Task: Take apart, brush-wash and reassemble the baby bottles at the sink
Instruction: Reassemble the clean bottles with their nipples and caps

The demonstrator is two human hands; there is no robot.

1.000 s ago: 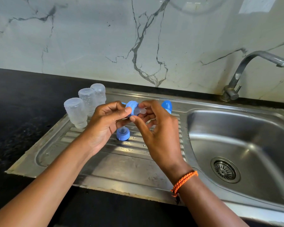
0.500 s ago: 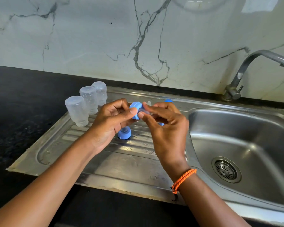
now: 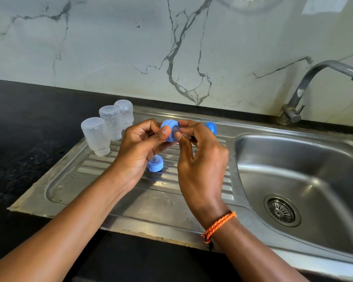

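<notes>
Above the drainboard [image 3: 130, 192], left hand [image 3: 140, 148] is gripping a blue collar [image 3: 169, 130] while right hand [image 3: 200, 157] is pinching what looks like a clear teat [image 3: 176, 130] into it, reassembly underway; next, seating it fully before screwing onto an upturned bottle [image 3: 96, 135].

Three upturned bottles [image 3: 106, 129] stand on the drainboard [image 3: 130, 200], left of the basin [image 3: 314, 159], a ring [image 3: 155, 163] before them

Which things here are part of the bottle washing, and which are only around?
Part of the job:
- blue collar ring, gripped by left hand
- clear teat, pinched by right hand
- second blue ring on the drainboard
- blue cap
- three upturned bottles

Only around:
- tap
- black counter
</notes>
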